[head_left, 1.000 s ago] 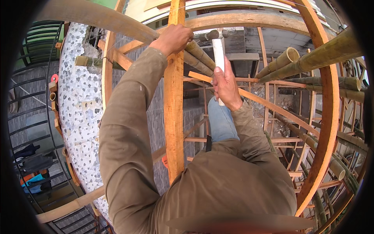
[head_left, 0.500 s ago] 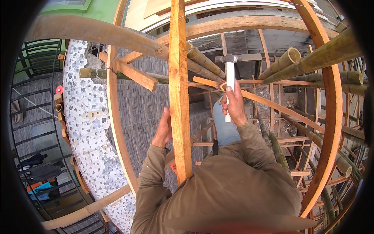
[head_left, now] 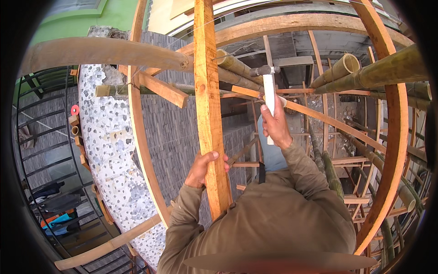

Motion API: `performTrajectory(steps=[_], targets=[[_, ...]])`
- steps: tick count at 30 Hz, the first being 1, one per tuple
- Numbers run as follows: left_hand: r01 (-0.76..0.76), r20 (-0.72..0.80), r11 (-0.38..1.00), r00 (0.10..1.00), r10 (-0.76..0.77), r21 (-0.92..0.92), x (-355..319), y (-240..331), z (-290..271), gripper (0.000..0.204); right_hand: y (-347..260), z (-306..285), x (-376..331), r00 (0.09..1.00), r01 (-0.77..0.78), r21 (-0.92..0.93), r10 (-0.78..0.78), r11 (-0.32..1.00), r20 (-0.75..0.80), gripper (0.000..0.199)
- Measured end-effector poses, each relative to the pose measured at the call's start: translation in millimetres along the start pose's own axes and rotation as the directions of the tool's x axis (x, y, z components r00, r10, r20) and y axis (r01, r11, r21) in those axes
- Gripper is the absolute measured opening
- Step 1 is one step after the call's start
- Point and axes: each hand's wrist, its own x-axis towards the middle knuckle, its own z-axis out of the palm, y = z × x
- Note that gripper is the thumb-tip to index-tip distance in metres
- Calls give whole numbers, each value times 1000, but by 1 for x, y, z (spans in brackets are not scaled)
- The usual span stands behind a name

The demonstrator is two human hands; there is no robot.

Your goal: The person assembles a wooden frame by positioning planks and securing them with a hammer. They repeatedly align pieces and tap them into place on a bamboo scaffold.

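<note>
Now L hand (head_left: pixel 203 170) is wrapping round the sawn timber beam (head_left: pixel 209 105), thumb over the near face, fingertips showing past the R edge. 1 sec ago it was sitting much higher on the beam, then opening alongside it lower down, so it's prob. steadying the beam or the body atm. R hand (head_left: pixel 277 124) is gripping a white-handled claw-less hammer (head_left: pixel 269 93) as before, head up and well apart from the beam, so no blow is landing. Beam is running btwn the arms, from near the chest to the top of view.

Farther out, grey slate-patterned surface (head_left: pixel 164 132) is showing below, w/ a black-speckled white ledge (head_left: pixel 109 141) to its L. A thick bamboo pole (head_left: pixel 109 54) is reaching the beam from L; a 2nd timber (head_left: pixel 398 137) is bowing down the R side (lens, prob.). Black metal railing is lining far L; green wall (head_left: pixel 114 16) is filling top L.
</note>
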Motion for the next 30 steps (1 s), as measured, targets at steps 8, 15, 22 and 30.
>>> performTrajectory(steps=[8,15,22,30], targets=[[-23,8,999,1000,23,-24,-8,11,11,58,0,-8,11,999,-5,-84,9,996,53,69],[-4,-33,1000,999,5,23,-10,17,13,56,36,1,20,993,-53,-216,75,975,93,48],[-15,-18,999,1000,15,28,-12,19,12,52,136,72,70,892,-61,-280,178,958,416,38],[-39,50,999,998,40,-22,-11,17,10,42,231,231,171,990,141,-235,-141,962,19,64]])
